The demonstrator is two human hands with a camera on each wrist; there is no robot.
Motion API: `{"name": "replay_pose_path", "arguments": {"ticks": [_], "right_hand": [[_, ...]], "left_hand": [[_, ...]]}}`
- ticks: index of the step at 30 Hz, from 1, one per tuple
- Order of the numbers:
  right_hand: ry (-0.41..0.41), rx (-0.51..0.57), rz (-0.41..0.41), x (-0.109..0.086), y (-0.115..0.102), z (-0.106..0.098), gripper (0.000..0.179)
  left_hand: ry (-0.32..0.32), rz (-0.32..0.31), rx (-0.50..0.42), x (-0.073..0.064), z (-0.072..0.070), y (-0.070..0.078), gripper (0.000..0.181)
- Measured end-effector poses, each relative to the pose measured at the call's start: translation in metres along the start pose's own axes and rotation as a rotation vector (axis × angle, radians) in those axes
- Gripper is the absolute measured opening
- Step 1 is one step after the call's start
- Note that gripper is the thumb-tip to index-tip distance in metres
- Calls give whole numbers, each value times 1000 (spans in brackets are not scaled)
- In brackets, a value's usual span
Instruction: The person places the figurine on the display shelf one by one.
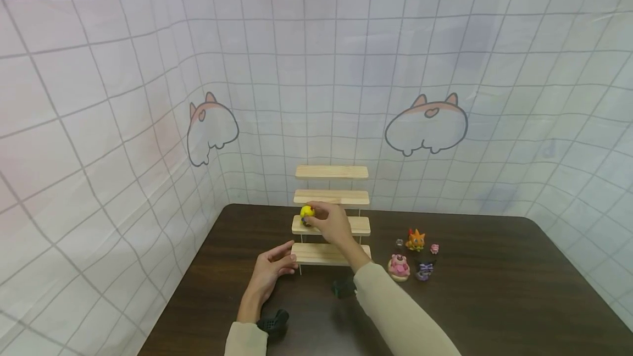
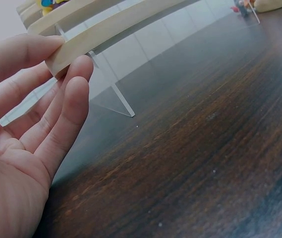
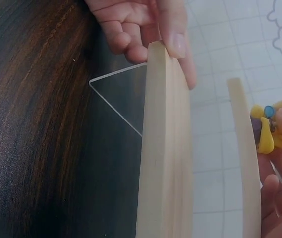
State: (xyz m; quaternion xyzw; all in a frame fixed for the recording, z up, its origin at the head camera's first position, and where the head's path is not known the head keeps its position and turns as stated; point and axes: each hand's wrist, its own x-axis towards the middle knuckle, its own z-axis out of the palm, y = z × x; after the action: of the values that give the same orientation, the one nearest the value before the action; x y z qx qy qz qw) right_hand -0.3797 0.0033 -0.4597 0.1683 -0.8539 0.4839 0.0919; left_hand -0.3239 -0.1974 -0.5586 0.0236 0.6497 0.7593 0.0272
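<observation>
A stepped display rack (image 1: 330, 254) with pale wooden boards on clear supports stands on the dark table. My left hand (image 1: 269, 269) pinches the left end of its lowest board (image 2: 96, 39), thumb on one face and fingers on the other. On the second board from the bottom (image 1: 341, 225), at its left end, is a small yellow figurine (image 1: 307, 213). My right hand (image 1: 332, 225) holds that figurine between thumb and fingers. In the right wrist view the yellow figurine (image 3: 265, 136) shows blue and purple parts and sits against the board.
Right of the rack, several small figurines stand on the table (image 1: 494, 290): an orange one (image 1: 416, 240), a pink bear-like one (image 1: 398, 267), a purple one (image 1: 425, 270) and a tiny pink one (image 1: 434, 248). A white gridded cloth (image 1: 316, 70) hangs behind.
</observation>
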Motion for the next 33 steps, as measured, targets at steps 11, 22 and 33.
{"name": "replay_pose_path", "arguments": {"ticks": [11, 22, 33], "right_hand": [[22, 13, 29, 0, 2, 4, 39], [2, 98, 20, -3, 6, -2, 41], [-20, 167, -18, -30, 13, -43, 39]], "left_hand": [[8, -13, -6, 0, 0, 0, 53], [13, -12, 9, 1, 0, 0, 53], [15, -8, 10, 1, 0, -1, 54]]}}
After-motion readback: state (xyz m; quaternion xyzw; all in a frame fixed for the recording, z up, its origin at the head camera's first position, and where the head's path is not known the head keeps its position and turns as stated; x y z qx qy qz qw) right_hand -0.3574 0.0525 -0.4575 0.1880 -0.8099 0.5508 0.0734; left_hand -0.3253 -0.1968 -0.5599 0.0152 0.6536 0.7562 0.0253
